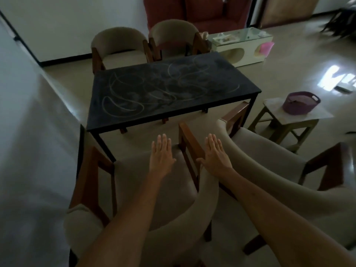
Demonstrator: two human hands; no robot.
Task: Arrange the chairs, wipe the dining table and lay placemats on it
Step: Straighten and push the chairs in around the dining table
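A black dining table (221, 70) with pale swirl marks on its top stands in the middle of the room. Two beige cushioned chairs with wooden frames, one (119, 45) on the left and one (173, 33) beside it, are at its far side. Two more beige chairs stand on my side, pulled back from the table: a left chair (134, 189) and a right chair (269, 160). My left hand (161, 157) is stretched out flat, fingers straight, above the left chair's seat. My right hand (215, 157) is flat too, above that chair's right arm. Neither holds anything.
A small wooden stool (316, 114) carrying a purple basket (300, 103) stands right of the table. Behind it are a low cream coffee table (242, 47) with a glass top and a red armchair (198, 12). A white wall (28, 132) runs along the left.
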